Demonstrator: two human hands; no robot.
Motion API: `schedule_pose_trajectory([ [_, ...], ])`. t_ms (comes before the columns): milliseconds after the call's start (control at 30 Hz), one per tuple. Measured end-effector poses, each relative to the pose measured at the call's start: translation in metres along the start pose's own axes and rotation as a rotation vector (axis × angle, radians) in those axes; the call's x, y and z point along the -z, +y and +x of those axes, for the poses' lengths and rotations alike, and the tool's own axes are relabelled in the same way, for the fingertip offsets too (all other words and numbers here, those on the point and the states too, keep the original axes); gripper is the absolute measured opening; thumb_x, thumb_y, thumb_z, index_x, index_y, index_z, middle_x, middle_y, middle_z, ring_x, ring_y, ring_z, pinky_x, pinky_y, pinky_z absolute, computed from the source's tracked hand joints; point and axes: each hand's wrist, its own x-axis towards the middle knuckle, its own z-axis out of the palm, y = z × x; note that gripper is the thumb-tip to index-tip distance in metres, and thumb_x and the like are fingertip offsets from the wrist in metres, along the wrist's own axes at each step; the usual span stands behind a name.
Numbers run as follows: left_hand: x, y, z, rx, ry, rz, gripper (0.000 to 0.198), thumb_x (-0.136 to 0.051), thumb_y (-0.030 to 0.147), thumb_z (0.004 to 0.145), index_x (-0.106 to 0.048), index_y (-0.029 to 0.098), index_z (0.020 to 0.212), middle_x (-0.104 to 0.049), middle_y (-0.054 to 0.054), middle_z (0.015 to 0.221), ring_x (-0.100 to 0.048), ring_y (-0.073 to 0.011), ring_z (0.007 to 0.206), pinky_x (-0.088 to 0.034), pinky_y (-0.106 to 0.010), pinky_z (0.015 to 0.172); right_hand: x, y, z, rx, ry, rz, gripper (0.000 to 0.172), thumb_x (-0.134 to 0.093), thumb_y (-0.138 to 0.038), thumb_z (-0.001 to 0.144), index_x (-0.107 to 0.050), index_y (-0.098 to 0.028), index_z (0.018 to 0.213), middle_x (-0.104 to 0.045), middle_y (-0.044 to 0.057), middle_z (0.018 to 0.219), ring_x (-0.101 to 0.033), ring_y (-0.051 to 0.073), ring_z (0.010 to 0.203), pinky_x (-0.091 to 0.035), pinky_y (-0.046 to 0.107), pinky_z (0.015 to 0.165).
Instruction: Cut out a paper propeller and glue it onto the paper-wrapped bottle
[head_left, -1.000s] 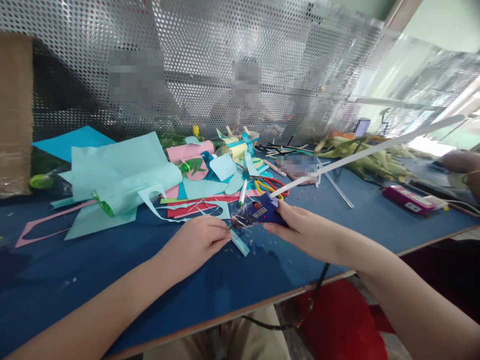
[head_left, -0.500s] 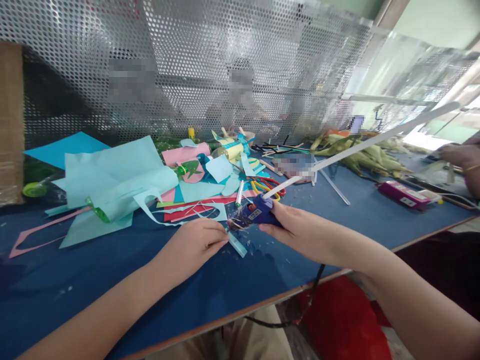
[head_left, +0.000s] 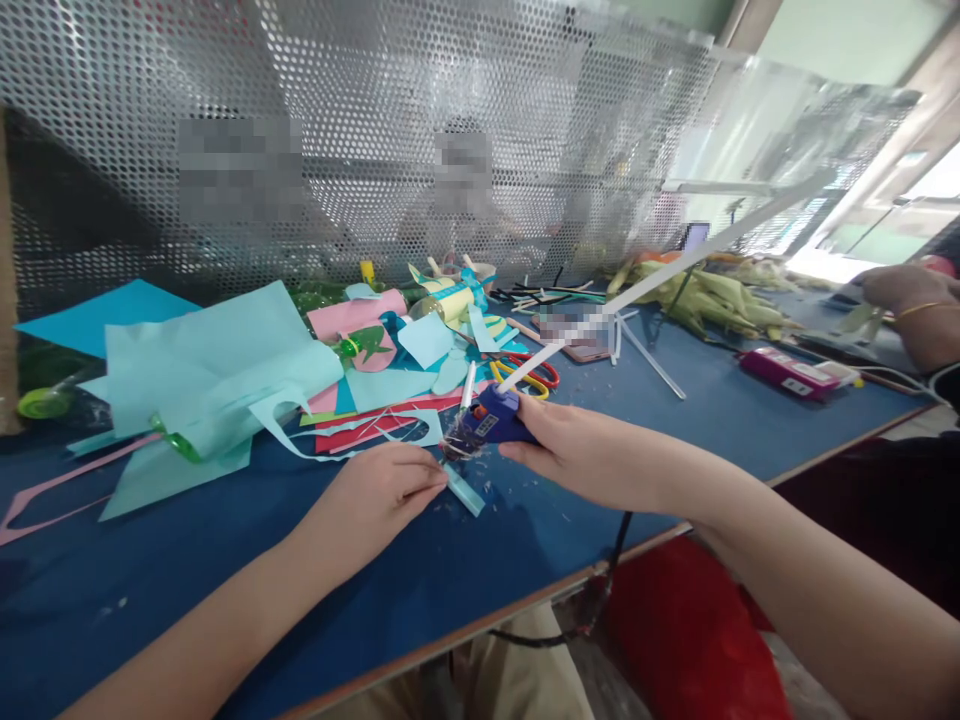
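Observation:
My right hand [head_left: 559,445] is closed round a blue hot glue gun [head_left: 491,418]. A long white glue stick [head_left: 645,295] sticks out of its back, up and to the right. The gun's tip points down at the near end of a small light-blue paper strip [head_left: 463,490]. My left hand [head_left: 394,485] pinches that end between thumb and fingers, low over the table. Fine strings of glue hang about the nozzle, which hides the exact point of contact. Yellow-and-red scissors [head_left: 529,378] and a white marker [head_left: 469,383] lie just behind the gun.
Light-blue paper sheets [head_left: 202,340] cover plastic bottles on the left. Red paper strips [head_left: 360,428] lie at the middle. Corn husks [head_left: 697,300], a phone [head_left: 581,338] and a purple box [head_left: 787,372] stand farther right. Another person's hand [head_left: 904,290] is at the right edge. The gun's black cord [head_left: 616,555] hangs over the table edge.
The view has shifted slightly to the right, so things appear a little farther left. Both hands keep their hold, with the gun's tip still at the strip's end.

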Motion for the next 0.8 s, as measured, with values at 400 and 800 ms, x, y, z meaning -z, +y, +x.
schedule_pose_trajectory([
  [400,-0.001,-0.001,-0.001,-0.038,0.008,0.009,0.026,-0.049,0.022,0.091,-0.072,0.017,0.079,-0.073,-0.003,0.083,-0.066,-0.0149,0.077,-0.051,-0.024,0.070,0.002,0.006,-0.009,0.045,0.007,-0.050,0.026,-0.040,-0.037,0.095,-0.052,-0.013,0.096,-0.064,0.012,0.088,-0.064,0.024,0.074,-0.046,0.032,0.061],
  [800,0.001,0.000,-0.001,-0.020,-0.018,-0.018,0.021,-0.051,0.019,0.089,-0.071,0.018,0.081,-0.072,-0.002,0.085,-0.065,-0.0143,0.077,-0.049,-0.023,0.070,0.004,0.012,-0.021,0.089,0.014,-0.051,0.023,-0.041,-0.037,0.095,-0.051,-0.016,0.094,-0.065,0.010,0.083,-0.065,0.024,0.072,-0.048,0.032,0.062],
])
